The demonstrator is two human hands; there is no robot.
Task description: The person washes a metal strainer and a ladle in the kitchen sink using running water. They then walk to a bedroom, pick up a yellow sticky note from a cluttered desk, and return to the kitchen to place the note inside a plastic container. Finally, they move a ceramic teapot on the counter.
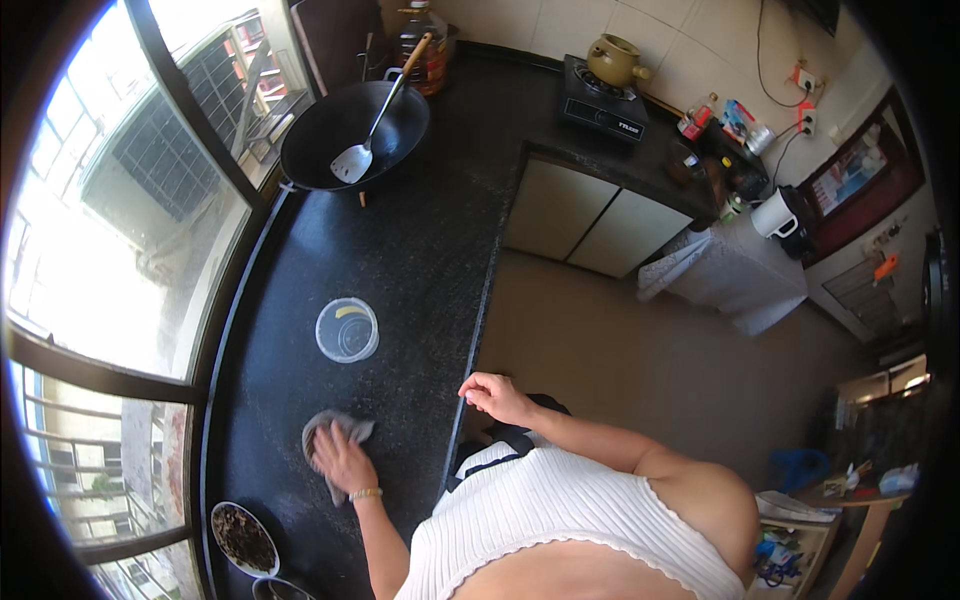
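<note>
My left hand (343,459) presses down on a crumpled grey cloth (321,433) that lies on the black stone countertop (420,277). A bracelet circles that wrist. My right hand (498,395) hangs at the counter's front edge, holding nothing, its fingers loosely bent. Beyond the cloth stands a round clear plastic tub (346,331) with a yellow strip visible in it. Nearer my body, by the window side, an oval dish (276,556) holds dark, crumbly food or scraps (244,537). Part of a bowl (279,587) shows below it, cut off by the picture's rim.
A black wok (307,146) with a metal spatula (352,163) stands at the far corner, beside a large oil bottle (430,52). A clay pot (616,61) sits on a portable gas stove (600,112). Window frames (196,300) border the left; cabinets (562,202) face the floor.
</note>
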